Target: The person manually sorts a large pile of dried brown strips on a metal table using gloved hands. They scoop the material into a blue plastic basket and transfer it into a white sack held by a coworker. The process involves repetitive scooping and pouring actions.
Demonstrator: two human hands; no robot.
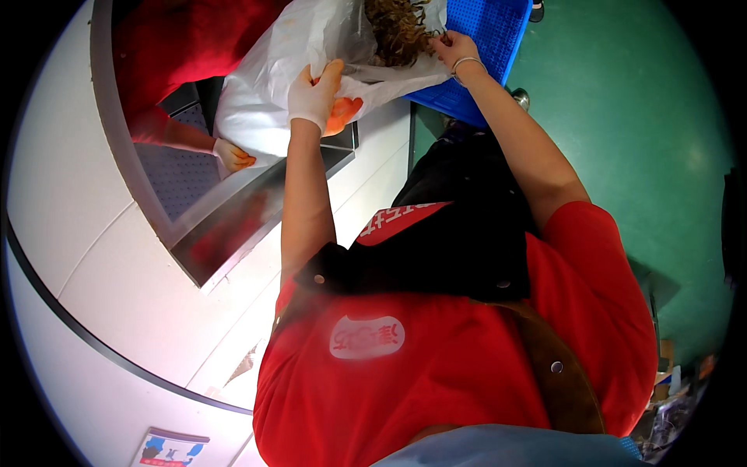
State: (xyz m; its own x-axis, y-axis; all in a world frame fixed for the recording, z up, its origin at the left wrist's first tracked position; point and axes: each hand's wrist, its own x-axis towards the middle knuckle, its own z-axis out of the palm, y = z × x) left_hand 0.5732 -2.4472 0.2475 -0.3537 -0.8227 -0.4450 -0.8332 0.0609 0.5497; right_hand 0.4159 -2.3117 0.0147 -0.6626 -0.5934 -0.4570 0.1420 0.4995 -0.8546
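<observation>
My left hand, in a white glove with an orange palm, grips the near edge of a large white plastic bag. My right hand is bare, with a bracelet at the wrist. Its fingers are pinched at the bag's right rim, against a brown, stringy mass in the bag's mouth. What the mass is, I cannot tell. Below my left hand shows an orange glove part; whose it is stays unclear. The bag spans from a wall opening to a blue plastic crate.
Through the metal-framed opening, a co-worker's gloved hand touches the bag's lower left. A perforated metal surface lies inside it. White wall panels surround the frame. Green floor extends on the right.
</observation>
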